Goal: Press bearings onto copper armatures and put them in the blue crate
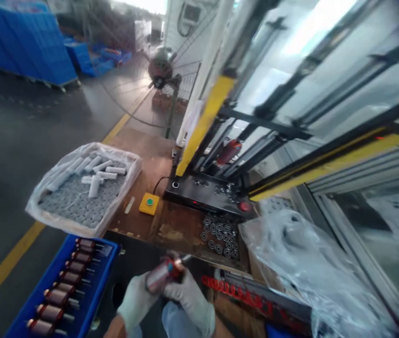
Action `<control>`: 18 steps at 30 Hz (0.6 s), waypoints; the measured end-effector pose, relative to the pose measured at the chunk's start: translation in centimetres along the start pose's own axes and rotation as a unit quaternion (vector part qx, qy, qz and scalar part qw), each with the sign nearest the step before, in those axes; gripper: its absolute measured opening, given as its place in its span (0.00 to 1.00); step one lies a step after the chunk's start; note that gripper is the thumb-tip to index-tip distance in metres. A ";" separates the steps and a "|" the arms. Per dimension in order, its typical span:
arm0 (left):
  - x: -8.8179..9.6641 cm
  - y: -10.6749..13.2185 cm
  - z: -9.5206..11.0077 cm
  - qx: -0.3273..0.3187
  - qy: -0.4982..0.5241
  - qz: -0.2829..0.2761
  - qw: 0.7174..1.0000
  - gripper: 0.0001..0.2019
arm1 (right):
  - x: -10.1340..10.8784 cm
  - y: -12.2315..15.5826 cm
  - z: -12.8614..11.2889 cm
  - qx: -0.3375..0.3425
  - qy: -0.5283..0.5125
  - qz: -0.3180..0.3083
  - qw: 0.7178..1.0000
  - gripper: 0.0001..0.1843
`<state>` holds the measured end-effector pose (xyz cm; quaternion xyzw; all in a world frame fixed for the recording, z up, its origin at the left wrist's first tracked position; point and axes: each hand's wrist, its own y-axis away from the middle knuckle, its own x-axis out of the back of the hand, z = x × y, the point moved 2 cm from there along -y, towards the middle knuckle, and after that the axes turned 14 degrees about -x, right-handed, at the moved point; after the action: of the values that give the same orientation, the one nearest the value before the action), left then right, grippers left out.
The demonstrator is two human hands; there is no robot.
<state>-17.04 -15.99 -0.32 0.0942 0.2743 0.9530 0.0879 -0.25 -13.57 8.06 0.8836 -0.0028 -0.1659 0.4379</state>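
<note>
Both my hands wear white gloves and sit low in the head view. My left hand [136, 300] and my right hand [190, 300] grip a motor armature [164, 275] with red-and-copper windings, its thin steel shaft pointing up and right. Just left of my left hand, a blue tray [94, 277] holds several similar armatures [60, 295] in a slanted row. Beyond my hands, several steel rings [220, 237] lie in rows on the worn wooden bench [174, 234]. Another armature [229, 152] stands inside the machine.
A plastic-lined box [83, 188] of grey discs and white rolls sits at the bench's left. A yellow button box [149, 203] and black control panel [206, 195] lie ahead. Yellow-and-black machine frame bars [206, 122] rise behind them. Clear plastic sheeting [308, 267] bulges at right.
</note>
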 end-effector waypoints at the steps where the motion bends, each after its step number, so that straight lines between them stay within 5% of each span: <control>1: -1.9 -1.0 2.0 -0.045 -0.008 -0.062 0.997 0.14 | 0.8 0.9 -0.9 0.019 -0.032 0.032 0.999 0.39; 3: -4.9 -3.6 5.7 -0.110 -0.003 -0.159 0.981 0.22 | 3.8 2.6 -3.3 0.063 -0.054 0.111 0.990 0.27; 4: -5.9 -5.4 7.3 -0.124 -0.001 -0.165 0.979 0.28 | 5.6 3.3 -4.4 0.079 -0.055 0.141 0.985 0.24; 7: -7.5 -11.8 11.1 -0.109 -0.124 -0.022 0.986 0.34 | 10.9 5.1 -6.9 0.105 -0.069 0.217 0.968 0.19; 9: -8.1 -15.4 12.3 -0.081 -0.262 0.063 0.959 0.32 | 13.6 5.5 -7.4 0.114 -0.083 0.262 0.955 0.19; 12: -9.4 -18.0 12.0 -0.083 -0.386 0.059 0.917 0.26 | 15.7 4.8 -7.0 0.124 -0.097 0.307 0.939 0.19; 18: -10.8 -16.3 8.5 -0.165 -0.442 -0.122 0.873 0.24 | 14.7 0.6 -6.6 0.121 -0.195 0.343 0.911 0.21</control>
<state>-2.72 -0.42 -3.47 0.4553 0.0552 0.8252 0.3298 15.70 -11.07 7.94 0.8243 -0.4113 -0.1725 0.3486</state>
